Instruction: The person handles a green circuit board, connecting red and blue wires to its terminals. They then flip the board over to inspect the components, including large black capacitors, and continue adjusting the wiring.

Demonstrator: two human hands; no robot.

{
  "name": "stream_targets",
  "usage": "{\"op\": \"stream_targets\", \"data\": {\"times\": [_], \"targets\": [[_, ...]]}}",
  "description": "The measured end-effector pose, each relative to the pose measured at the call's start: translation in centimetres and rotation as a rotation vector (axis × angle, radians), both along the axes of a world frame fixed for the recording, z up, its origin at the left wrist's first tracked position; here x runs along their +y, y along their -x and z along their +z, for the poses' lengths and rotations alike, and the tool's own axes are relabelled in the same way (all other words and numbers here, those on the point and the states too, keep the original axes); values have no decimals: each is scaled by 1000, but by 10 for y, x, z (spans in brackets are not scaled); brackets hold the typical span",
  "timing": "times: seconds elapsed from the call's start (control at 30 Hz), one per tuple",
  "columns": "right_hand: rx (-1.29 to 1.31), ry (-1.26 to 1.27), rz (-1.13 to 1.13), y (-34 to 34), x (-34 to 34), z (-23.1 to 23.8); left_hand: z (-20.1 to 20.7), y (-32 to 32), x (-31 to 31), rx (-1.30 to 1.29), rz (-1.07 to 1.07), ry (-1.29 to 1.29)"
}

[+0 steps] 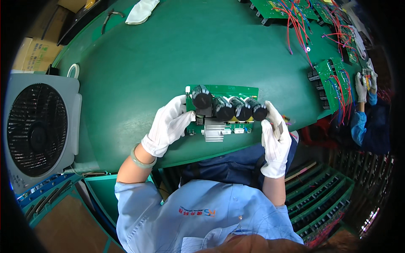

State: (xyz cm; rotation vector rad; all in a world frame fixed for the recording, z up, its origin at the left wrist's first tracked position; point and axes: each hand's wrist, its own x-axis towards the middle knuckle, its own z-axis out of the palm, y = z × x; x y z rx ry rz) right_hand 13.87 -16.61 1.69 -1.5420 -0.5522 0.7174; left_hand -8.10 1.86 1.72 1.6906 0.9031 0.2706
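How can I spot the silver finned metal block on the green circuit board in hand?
Over the green tabletop, the white-gloved left hand and right hand flank a green circuit board. Find its black cylinders; the silver finned metal block sits nearer the wearer. Its parallel fins distinguish it from the small white parts beside it.

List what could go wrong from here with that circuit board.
The circuit board is near the close edge of the table, so if the left hand slipped, it might drop off.

The right hand has its fingertips close to the end black cylinder; a squeeze there could bend it, though contact is hard to tell.

The smooth-looking cloth gloves might loosen the grip.
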Motion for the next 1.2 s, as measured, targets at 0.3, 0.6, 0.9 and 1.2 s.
{"op": "stream_targets", "data": {"times": [0.3,0.6,0.9,1.2], "targets": [[-161,-400,-263,19,3,-21,-25,6,-1,-307,-10,96],[-197,-357,-56,23,3,-64,-22,4,1,-261,3,88],[32,-220,4,13,13,-45,-14,5,2,-241,39,234],[18,-132,99,10,11,-33,-19,5,12,-264,-19,334]]}}
